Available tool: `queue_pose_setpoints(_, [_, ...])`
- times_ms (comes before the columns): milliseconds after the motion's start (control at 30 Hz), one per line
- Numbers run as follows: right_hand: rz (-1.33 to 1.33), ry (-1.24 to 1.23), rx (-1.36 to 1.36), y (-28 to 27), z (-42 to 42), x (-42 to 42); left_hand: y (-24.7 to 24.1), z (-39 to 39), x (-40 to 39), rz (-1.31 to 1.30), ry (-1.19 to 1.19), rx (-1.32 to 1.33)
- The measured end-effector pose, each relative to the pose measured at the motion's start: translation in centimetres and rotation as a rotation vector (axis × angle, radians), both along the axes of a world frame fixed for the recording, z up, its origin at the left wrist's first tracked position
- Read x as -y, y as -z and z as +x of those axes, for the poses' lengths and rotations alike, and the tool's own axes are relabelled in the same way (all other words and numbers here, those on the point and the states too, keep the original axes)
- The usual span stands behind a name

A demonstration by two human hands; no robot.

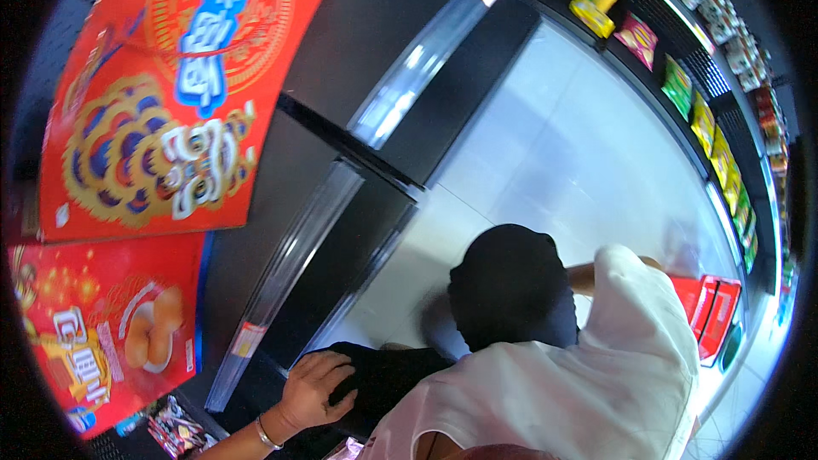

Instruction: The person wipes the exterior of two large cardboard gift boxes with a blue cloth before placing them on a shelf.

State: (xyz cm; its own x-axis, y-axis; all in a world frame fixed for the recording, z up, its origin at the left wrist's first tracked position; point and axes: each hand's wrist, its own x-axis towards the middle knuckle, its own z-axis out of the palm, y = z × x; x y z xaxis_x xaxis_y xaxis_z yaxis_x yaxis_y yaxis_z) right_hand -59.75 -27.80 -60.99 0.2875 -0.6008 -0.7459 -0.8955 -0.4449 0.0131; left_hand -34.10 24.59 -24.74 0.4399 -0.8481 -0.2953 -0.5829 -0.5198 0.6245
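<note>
My left hand (316, 386) lies on my black-trousered left knee (383, 377), its fingers a little apart and holding nothing. A bracelet (268, 434) circles that wrist. My right hand is out of view; only a bit of forearm (581, 279) shows between my right knee (514, 291) and my white sleeve (639, 294). Left of me, a large red carton (115, 57) with a lion-dance picture stands on a black shelf (287, 172). Next to it, nearer my left hand, is another red box (153, 390) with a picture of golden pastries. Both bear writing.
Clear price-tag rails (287, 287) edge the low shelf. A red shopping basket (716, 319) sits on the pale tiled floor (575, 140) at right. Across the aisle, a curved-looking shelf holds snack bags (677, 86) and jars (722, 19). Small packets (179, 428) lie at lower left.
</note>
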Motion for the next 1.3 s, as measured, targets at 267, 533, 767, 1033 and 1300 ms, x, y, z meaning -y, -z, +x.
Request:
queue_pose_setpoints(267, [0.044, 0.054, -0.065, -0.5, 3.3, -4.3, 0.0, -0.4, 0.2, 0.002, -0.028, 0.051])
queue_pose_setpoints(533, [0.099, 0.054, -0.236, 3.0, 2.9, -9.9, -0.5, -0.1, -1.1, 0.101, 0.108, 0.068])
queue_pose_setpoints(767, [0.216, 0.057, -0.258, -4.1, 7.4, -11.1, -1.1, -0.5, -2.0, 0.165, 0.201, -0.154])
queue_pose_setpoints(1033, [0.163, 0.049, -0.312, -2.7, 6.7, -11.9, -4.4, -1.2, -0.7, 0.075, 0.341, -0.395])
queue_pose_setpoints(1300, [0.168, 0.069, -0.363, -4.5, 8.3, -11.4, -5.9, -5.8, 1.6, 0.021, 0.171, -0.585])
